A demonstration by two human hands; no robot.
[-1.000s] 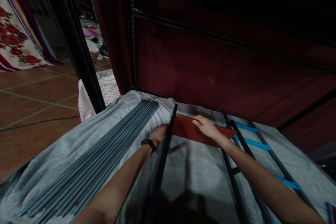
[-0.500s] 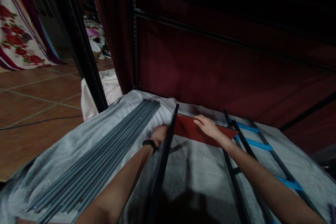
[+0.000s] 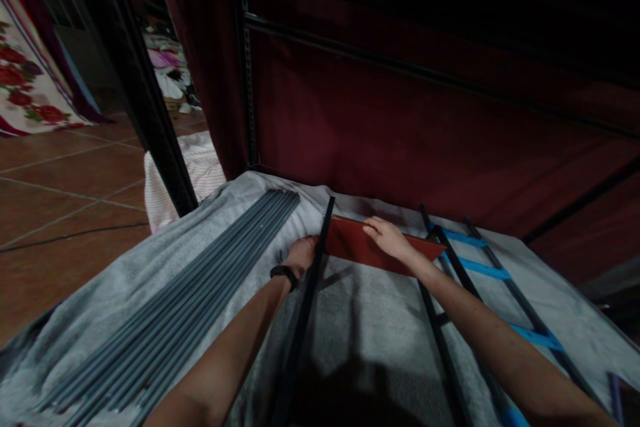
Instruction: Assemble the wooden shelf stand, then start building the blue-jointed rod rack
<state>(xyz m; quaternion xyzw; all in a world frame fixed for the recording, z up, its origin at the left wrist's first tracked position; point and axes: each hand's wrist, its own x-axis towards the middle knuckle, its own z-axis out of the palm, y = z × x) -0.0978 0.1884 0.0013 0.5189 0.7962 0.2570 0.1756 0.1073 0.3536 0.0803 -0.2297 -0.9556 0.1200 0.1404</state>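
My right hand [image 3: 387,238] grips the upper edge of a reddish-brown board [image 3: 345,240], thumb on the near face and fingers over the top. The board stands on its long edge between two black metal bars, its left end against the left black metal bar [image 3: 310,280]. My left hand [image 3: 302,254], with a black band on its wrist, is closed at the outer side of that bar, near the board's end. Its fingertips are hidden, so what they hold cannot be made out. The board's right end reaches a dark frame [image 3: 457,263].
A bundle of grey metal tubes [image 3: 200,287] lies to the left on a grey blanket [image 3: 370,327]. To the right is a black frame with blue strips [image 3: 485,269]. Behind hangs a dark red curtain [image 3: 400,133]; a black post [image 3: 145,93] rises at the left.
The view has shifted slightly, so everything sits a little further left. Both hands keep their places at the bar and the board.
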